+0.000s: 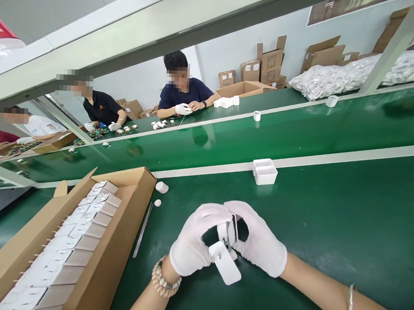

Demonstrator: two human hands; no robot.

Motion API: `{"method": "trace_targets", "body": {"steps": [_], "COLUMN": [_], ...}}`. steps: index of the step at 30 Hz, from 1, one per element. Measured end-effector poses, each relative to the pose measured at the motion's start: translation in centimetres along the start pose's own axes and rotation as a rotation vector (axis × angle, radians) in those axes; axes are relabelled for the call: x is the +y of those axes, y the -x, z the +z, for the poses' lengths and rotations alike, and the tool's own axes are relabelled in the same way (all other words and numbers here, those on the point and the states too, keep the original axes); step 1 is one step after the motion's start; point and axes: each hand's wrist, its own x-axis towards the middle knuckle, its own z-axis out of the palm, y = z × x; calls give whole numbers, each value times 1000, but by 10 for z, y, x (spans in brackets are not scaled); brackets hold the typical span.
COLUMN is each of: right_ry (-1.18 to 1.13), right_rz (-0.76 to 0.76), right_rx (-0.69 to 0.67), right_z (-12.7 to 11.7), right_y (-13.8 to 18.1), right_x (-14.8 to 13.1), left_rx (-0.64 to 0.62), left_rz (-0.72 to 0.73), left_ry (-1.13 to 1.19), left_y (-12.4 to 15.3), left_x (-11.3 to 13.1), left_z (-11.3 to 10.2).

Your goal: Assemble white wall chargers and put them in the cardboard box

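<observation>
My left hand, in a white glove, curls its fingers round a small white plastic housing. From the other side my right hand, also gloved, grips the same housing near its open frame-like edge. A flat white cover plate with rounded corners hangs tilted below it. Some small parts show between housing and plate, too small to name. Two white open-topped shells stand side by side beyond my hands. Left of them lie a white cylindrical piece, a small round white piece and metal tweezers.
A long cardboard box packed with white units stands on the green bench at left. Behind runs a green conveyor belt carrying a small white part. Co-workers sit beyond it. A metal beam crosses overhead.
</observation>
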Motion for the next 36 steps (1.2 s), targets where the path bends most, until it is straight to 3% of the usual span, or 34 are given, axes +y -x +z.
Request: {"method": "trace_targets", "body": {"steps": [20,27,36], "right_ry": [-77,-82,-32], "right_rz": [114,90,107], "right_rx": [-36,-44,-55], "right_z": [0,0,-1], "right_y": [2,1,-2], "right_x": [-5,-7,-13], "left_rx": [-2,2,-47], "left_rz": [-12,0,-82], "left_ry": [-20,-49,-47], "left_y": [-1,1,4], "left_x": [1,-2,-5], "left_z": [1,5,8]}}
